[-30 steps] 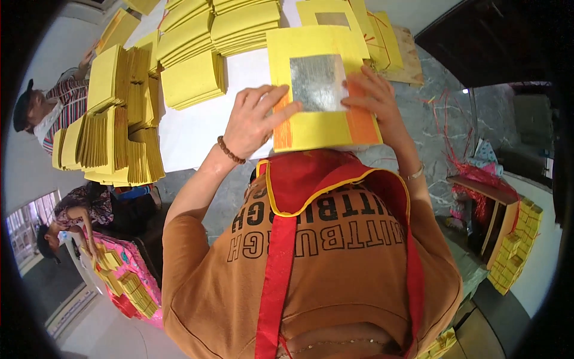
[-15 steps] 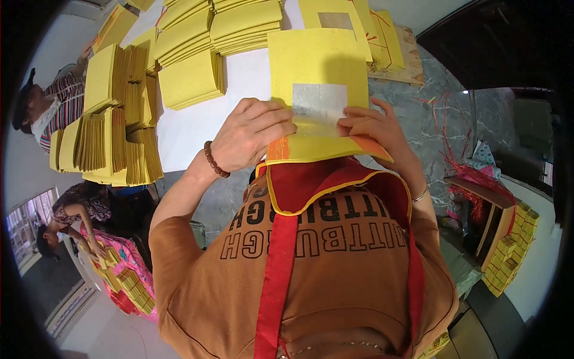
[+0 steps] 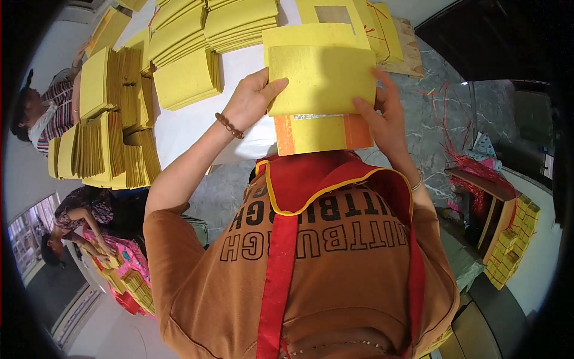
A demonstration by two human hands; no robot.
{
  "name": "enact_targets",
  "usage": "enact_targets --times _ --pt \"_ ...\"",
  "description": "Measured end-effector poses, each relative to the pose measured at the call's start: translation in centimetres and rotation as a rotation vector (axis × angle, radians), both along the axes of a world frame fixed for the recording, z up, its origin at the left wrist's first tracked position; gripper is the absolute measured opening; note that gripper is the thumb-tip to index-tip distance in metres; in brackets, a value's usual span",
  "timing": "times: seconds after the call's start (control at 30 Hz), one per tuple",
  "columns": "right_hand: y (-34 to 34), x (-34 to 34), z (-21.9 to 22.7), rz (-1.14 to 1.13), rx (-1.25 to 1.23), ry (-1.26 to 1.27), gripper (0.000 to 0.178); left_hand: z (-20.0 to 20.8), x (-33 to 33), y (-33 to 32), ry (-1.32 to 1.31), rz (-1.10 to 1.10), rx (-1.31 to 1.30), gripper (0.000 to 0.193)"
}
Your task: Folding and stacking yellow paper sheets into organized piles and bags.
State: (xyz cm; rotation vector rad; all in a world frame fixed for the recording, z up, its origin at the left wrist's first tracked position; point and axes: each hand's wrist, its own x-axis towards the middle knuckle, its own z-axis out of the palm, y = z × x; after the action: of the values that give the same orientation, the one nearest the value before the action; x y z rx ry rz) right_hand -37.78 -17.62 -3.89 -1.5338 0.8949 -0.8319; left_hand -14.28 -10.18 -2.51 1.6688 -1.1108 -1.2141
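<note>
In front of my chest is a sheet of yellow paper (image 3: 321, 81), its plain face toward me and a fold of it covering most of a silver patch. My left hand (image 3: 254, 96) pinches its left edge, thumb on top and fingers behind. At the right edge my right hand (image 3: 385, 113) grips it, thumb against the lower corner and fingers partly hidden and a little blurred. Below its lower edge shows a yellow strip with orange bands (image 3: 323, 133), overhanging the near table edge. Another yellow sheet's top edge (image 3: 317, 36) shows behind.
Folded stacks of yellow paper (image 3: 187, 79) cover the white table (image 3: 242, 66) ahead and to the left. More paper tied with red string (image 3: 382, 36) lies on a wooden board (image 3: 410, 54) at far right. Two people work on the left. Red strands hang over a brown wooden stand (image 3: 490, 197) at right.
My hands have moved outward and up to the sheet's sides. The paper has been folded over, so the silver patch is mostly covered and a plain yellow face shows.
</note>
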Motion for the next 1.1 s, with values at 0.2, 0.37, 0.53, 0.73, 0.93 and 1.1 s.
enact_targets --times 0.2,0.37,0.53,0.73,0.93,1.1 --pt "-1.5 0.3 -1.8 0.018 0.126 0.004 0.032 -0.2 -0.1 -0.4 0.065 0.043 0.065 0.026" --pt "-1.6 0.6 -1.4 0.009 0.078 0.084 0.031 0.1 -0.2 -0.1 0.125 0.131 0.049 0.032" --pt "-2.0 0.5 -2.0 0.007 0.091 0.094 0.03 1.7 0.7 0.2 -0.456 0.178 -0.259 0.037" --pt "-2.1 0.8 -2.3 -0.005 0.064 0.095 0.032 3.3 -2.7 0.9 -0.903 -0.329 -0.699 0.038" --pt "-2.5 0.8 -1.2 0.039 0.085 0.207 0.031 1.0 -4.0 0.1 -1.018 -0.653 -0.614 0.064" --pt "-1.6 1.0 -0.7 -0.078 -0.17 0.353 0.04 -0.6 -3.8 0.1 -0.994 -0.693 -0.573 0.071"
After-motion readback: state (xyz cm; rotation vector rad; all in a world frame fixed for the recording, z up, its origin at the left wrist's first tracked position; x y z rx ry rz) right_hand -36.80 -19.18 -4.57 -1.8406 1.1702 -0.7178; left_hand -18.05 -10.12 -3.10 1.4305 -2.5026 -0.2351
